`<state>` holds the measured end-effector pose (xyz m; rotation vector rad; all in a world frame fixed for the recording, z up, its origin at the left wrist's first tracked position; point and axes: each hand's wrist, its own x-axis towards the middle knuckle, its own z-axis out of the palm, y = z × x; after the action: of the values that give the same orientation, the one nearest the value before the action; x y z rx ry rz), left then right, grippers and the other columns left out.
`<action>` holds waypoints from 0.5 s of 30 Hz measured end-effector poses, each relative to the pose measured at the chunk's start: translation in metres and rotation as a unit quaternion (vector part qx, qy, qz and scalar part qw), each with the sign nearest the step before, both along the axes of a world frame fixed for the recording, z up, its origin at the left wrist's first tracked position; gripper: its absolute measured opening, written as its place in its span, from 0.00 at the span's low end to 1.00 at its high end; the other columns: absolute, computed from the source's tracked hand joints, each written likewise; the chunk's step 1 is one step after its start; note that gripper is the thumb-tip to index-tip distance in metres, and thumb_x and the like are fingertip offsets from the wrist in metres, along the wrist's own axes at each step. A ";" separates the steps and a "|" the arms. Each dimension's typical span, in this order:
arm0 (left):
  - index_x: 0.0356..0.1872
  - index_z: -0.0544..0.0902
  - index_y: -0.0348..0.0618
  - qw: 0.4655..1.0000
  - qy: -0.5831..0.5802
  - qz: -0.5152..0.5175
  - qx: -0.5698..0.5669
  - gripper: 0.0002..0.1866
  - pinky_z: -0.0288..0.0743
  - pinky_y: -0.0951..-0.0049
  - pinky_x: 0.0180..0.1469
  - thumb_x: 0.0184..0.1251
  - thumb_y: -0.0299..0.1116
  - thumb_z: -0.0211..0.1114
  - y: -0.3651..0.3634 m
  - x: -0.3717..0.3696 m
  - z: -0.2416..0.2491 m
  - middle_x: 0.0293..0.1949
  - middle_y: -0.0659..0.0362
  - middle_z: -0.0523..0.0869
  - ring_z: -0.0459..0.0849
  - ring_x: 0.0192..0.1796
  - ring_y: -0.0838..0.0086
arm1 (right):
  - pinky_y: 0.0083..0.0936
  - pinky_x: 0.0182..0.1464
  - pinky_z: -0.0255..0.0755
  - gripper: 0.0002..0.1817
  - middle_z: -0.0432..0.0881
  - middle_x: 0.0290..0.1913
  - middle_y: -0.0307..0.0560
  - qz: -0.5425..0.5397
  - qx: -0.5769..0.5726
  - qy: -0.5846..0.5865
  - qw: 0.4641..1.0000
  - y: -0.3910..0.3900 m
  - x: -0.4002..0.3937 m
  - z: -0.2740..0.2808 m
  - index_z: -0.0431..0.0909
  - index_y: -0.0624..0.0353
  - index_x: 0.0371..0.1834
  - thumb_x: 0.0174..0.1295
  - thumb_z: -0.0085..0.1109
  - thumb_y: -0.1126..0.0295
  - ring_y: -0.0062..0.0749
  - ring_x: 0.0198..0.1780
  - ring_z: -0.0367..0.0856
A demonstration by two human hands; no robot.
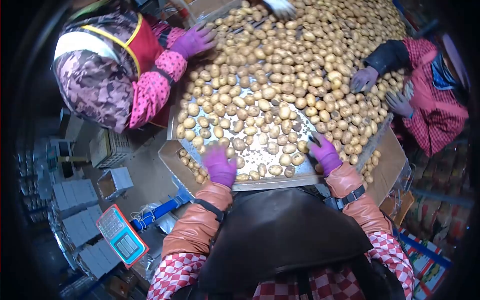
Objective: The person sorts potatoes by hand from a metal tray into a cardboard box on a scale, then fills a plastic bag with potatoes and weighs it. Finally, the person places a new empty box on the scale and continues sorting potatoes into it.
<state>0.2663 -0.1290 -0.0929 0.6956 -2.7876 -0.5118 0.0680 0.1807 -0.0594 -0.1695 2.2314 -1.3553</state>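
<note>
Left hand point(220, 164): purple glove, at the near left of the tray; blurred, fingers partly spread; grip, if any, cannot be told.

Right hand point(326, 156): purple glove, near right; fingers forward and half curled, a dark strip point(312, 145) at their tips; whether held, cannot be told.

Metal tray point(256, 156): between and beyond the 2 hands, bearing loose potatoes point(272, 148).

Front potato point(275, 170): 1, between the hands near the tray's front edge; long axis roughly crosswise.

Side potato point(303, 146): 1, just left of the right hand's fingertips, far nearer to it than to the left hand; long axis unclear.

Potato heap point(320, 60): dense, beyond; co-workers' gloved hands at its left, right and far edges.
</note>
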 end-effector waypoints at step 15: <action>0.53 0.82 0.49 0.983 0.140 -0.114 -0.037 0.24 0.58 0.44 0.69 0.54 0.42 0.71 -0.034 -0.100 0.021 0.57 0.53 0.79 0.71 0.66 0.50 | 0.43 0.71 0.63 0.41 0.72 0.68 0.57 0.451 0.121 0.081 0.880 -0.083 0.014 0.009 0.68 0.51 0.72 0.55 0.67 0.49 0.57 0.69 0.68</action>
<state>0.1665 -0.1629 -0.0719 0.2629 -2.6148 -0.4994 0.0817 0.0974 -0.0506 -1.1058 1.9745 -0.5534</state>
